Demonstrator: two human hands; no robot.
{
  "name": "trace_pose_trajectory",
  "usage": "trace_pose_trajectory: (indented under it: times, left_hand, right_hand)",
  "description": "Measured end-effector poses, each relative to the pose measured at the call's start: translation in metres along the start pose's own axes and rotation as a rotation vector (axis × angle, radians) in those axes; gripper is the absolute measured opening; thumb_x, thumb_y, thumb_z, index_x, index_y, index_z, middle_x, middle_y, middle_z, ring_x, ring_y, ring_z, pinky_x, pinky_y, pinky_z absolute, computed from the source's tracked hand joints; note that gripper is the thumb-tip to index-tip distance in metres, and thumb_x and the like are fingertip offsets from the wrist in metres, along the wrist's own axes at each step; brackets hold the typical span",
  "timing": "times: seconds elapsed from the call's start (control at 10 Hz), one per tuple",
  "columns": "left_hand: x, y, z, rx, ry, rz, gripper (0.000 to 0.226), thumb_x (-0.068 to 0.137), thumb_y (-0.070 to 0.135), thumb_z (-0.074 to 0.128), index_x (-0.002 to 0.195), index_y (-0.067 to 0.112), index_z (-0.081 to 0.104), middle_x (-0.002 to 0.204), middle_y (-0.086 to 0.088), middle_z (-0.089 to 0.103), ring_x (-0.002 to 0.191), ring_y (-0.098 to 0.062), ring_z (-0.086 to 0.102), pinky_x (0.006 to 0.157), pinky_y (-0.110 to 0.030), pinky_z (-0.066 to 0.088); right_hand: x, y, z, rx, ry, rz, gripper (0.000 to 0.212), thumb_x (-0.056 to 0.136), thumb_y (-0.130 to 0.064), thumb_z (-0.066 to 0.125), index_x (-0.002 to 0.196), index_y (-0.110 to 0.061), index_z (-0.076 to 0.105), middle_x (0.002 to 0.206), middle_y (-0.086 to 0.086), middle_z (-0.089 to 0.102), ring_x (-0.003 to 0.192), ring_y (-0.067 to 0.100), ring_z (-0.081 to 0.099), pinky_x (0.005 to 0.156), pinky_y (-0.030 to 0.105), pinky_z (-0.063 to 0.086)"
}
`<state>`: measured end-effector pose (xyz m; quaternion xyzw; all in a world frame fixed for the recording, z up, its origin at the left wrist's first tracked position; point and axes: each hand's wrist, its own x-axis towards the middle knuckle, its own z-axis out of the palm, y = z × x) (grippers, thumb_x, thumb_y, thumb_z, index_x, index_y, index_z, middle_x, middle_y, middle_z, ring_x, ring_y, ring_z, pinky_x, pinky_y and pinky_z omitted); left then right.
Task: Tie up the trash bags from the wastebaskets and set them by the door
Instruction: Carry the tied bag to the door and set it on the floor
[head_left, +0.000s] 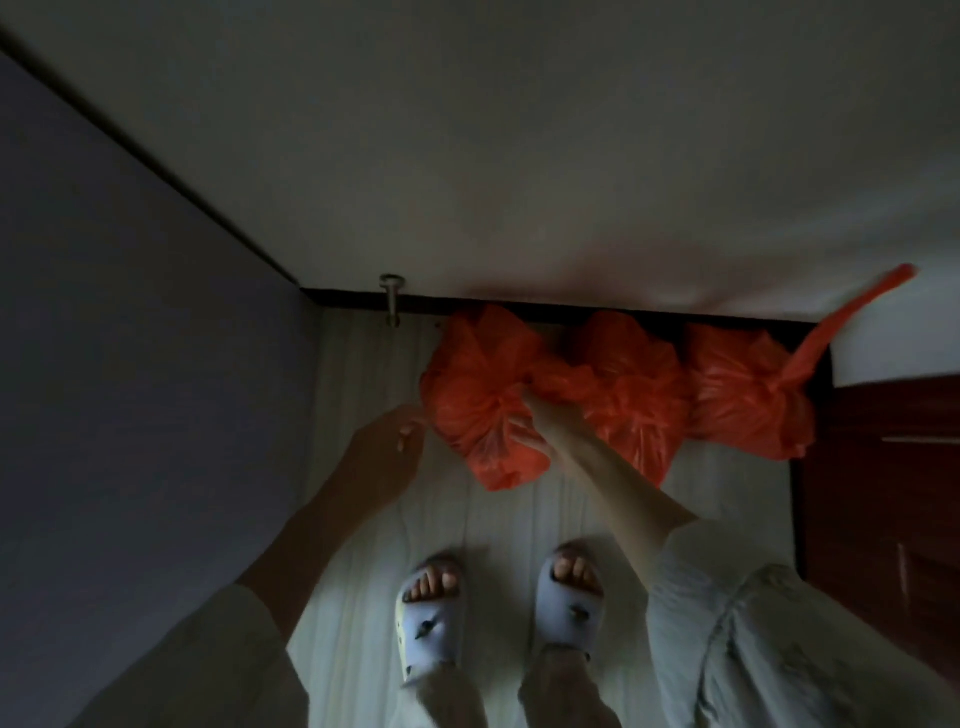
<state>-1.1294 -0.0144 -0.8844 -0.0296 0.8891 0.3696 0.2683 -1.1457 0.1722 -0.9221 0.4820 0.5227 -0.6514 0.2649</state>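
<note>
the fingers of the right hand (522, 415) are curled into the gathered neck of the left bag (467, 400); the left hand (387, 449) is held just beside it, fingers loosely bent, nothing gripped. three orange bags are lined on the floor (363, 519) against the wall, near the door (883, 467). the middle bag (634, 395) and right bag (737, 400) appear tied; placement is judged nearly complete.

The three trash bags (613, 384) are bright orange-red, and the long tail (852, 317) of the right one has the same colour. The floor (363, 519) is pale, whitish with faint lines. The slippers (431, 623) are light lilac-white. The door (883, 467) is dark red-brown. The left wall (130, 312) looks grey-violet, the sleeves (727, 623) pale grey-green.
</note>
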Motion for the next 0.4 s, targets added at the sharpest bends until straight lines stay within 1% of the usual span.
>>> trace_pose_trajectory:
  times: [0.1, 0.2, 0.3, 0.4]
  left_hand:
    - [0.005, -0.014, 0.015, -0.022, -0.004, -0.042, 0.036, 0.083, 0.025, 0.042, 0.109, 0.008, 0.061, 0.108, -0.013, 0.067, 0.095, -0.016, 0.059, 0.076, -0.012, 0.034]
    - [0.002, -0.018, 0.015, -0.018, 0.004, -0.039, 0.023, 0.089, 0.007, 0.048, 0.108, 0.009, 0.062, 0.107, -0.011, 0.067, 0.091, -0.013, 0.057, 0.073, -0.011, 0.032]
    - [-0.001, -0.008, 0.004, -0.025, 0.000, -0.020, 0.022, 0.088, 0.010, 0.050, 0.107, 0.007, 0.062, 0.106, -0.012, 0.067, 0.092, -0.022, 0.062, 0.072, -0.011, 0.033]
    - [-0.013, 0.026, -0.021, -0.043, -0.005, -0.001, 0.044, 0.078, 0.030, 0.041, 0.108, 0.005, 0.062, 0.109, -0.012, 0.066, 0.094, -0.019, 0.061, 0.075, -0.010, 0.034]
  right_hand:
    - [0.021, -0.002, -0.005, 0.043, 0.026, 0.024, 0.041, 0.094, -0.018, 0.050, 0.131, -0.003, 0.044, 0.133, 0.017, 0.053, 0.121, 0.031, 0.054, 0.087, 0.039, 0.047]
    - [0.021, -0.005, -0.010, 0.070, 0.002, 0.027, 0.042, 0.094, -0.018, 0.049, 0.134, -0.005, 0.042, 0.132, 0.017, 0.054, 0.118, 0.029, 0.055, 0.086, 0.038, 0.047]
    - [0.002, -0.014, -0.011, 0.050, -0.022, 0.049, 0.041, 0.093, -0.012, 0.048, 0.132, -0.004, 0.042, 0.129, 0.018, 0.054, 0.107, 0.026, 0.056, 0.087, 0.040, 0.047]
    - [-0.037, -0.027, -0.015, -0.070, -0.030, 0.050, 0.031, 0.093, -0.011, 0.047, 0.123, -0.004, 0.049, 0.113, 0.018, 0.058, 0.095, 0.022, 0.055, 0.088, 0.039, 0.048]
